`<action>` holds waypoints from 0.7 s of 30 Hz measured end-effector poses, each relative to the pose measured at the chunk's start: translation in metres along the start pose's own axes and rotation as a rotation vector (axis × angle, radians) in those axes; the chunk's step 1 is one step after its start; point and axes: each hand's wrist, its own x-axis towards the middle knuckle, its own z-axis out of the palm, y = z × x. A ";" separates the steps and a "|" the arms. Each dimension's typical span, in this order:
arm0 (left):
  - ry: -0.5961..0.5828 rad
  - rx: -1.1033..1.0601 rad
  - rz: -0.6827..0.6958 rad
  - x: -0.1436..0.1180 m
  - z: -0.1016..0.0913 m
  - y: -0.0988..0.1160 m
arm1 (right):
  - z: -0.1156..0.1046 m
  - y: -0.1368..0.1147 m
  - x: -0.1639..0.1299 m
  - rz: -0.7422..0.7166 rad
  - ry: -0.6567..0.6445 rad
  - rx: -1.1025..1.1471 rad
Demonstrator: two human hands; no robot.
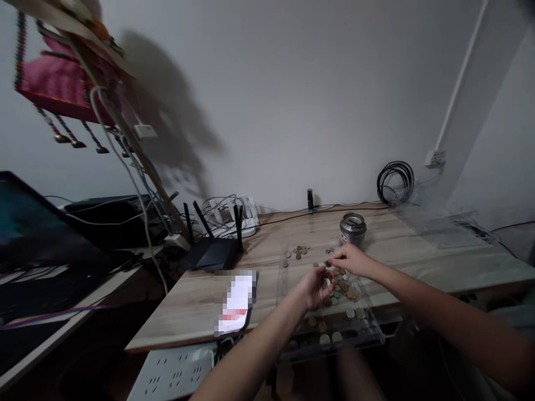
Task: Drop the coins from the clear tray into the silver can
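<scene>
So, low and right of the frame's middle, coins lie just right of the curled left hand, grip unclear; the right hand has its fingertips together.

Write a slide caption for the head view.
Left hand and right hand close together among scattered coins, jar behind.

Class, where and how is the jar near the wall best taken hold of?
Probably around the round sides of the jar, coming from the right: it stands upright, so fingers could wrap it, and the right hand crowds its near side.
</scene>
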 end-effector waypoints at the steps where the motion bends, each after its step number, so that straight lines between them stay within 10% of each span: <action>1: 0.003 -0.002 0.001 0.001 0.001 0.002 | -0.003 0.001 0.001 -0.029 0.048 -0.036; 5: 0.000 0.044 -0.018 0.008 0.007 0.011 | -0.028 0.006 0.002 0.003 0.115 -0.068; 10: 0.006 0.103 -0.033 0.023 0.014 0.012 | -0.090 0.027 0.021 0.097 0.595 -0.456; 21: -0.006 0.094 -0.023 0.025 0.010 0.010 | -0.115 0.037 0.055 0.445 0.381 -0.857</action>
